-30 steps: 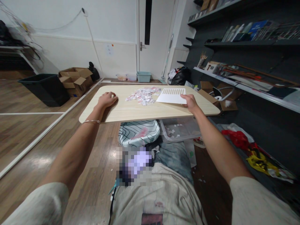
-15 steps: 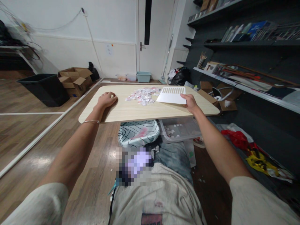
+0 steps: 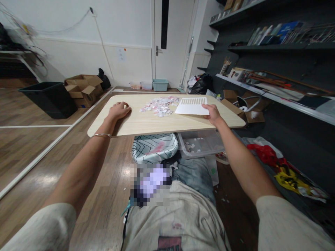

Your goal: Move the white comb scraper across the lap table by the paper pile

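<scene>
A low light-wood table (image 3: pixel 146 123) stands in front of me. My left hand (image 3: pixel 119 111) rests palm down on its left part, fingers curled, holding nothing. My right hand (image 3: pixel 214 113) pinches the near right corner of a white sheet with a slotted far edge (image 3: pixel 192 106), which lies flat on the table's right part. A heap of small white and pink paper pieces (image 3: pixel 161 105) lies between the hands, just left of the sheet.
Under the table sit a striped cushion (image 3: pixel 154 146) and a clear plastic bin with paper bits (image 3: pixel 202 143). Dark shelves (image 3: pixel 274 52) line the right wall, with red and yellow clutter (image 3: pixel 282 167) on the floor. A black bin (image 3: pixel 49 97) and cardboard boxes (image 3: pixel 83 89) stand far left.
Nothing has moved much; my right hand and the sheet have shifted very slightly, and the view has tilted a little.
</scene>
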Demonstrator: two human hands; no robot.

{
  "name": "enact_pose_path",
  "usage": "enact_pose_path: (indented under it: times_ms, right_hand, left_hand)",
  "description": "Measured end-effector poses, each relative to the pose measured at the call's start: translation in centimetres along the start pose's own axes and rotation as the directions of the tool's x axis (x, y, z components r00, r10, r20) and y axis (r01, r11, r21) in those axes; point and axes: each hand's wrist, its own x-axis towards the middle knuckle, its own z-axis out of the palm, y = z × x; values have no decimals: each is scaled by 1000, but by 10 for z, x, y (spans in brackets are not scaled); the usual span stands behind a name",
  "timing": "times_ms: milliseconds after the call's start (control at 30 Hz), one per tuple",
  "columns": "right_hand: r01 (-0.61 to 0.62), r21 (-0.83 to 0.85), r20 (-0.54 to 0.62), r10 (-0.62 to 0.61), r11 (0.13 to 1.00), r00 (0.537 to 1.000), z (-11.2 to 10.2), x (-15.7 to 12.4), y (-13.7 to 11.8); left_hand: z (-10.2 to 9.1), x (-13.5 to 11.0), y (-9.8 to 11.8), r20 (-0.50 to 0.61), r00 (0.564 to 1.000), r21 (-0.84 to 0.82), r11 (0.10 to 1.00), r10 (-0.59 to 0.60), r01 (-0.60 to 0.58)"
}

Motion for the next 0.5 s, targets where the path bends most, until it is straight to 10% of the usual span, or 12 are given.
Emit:
enact_pose_path:
  times_ms: [500]
  right_hand:
    - [-54,-6,56,54,999,997,-1,-3,-1]
  left_hand:
    - [3,2,-1,1,1000,32,999,8,-8]
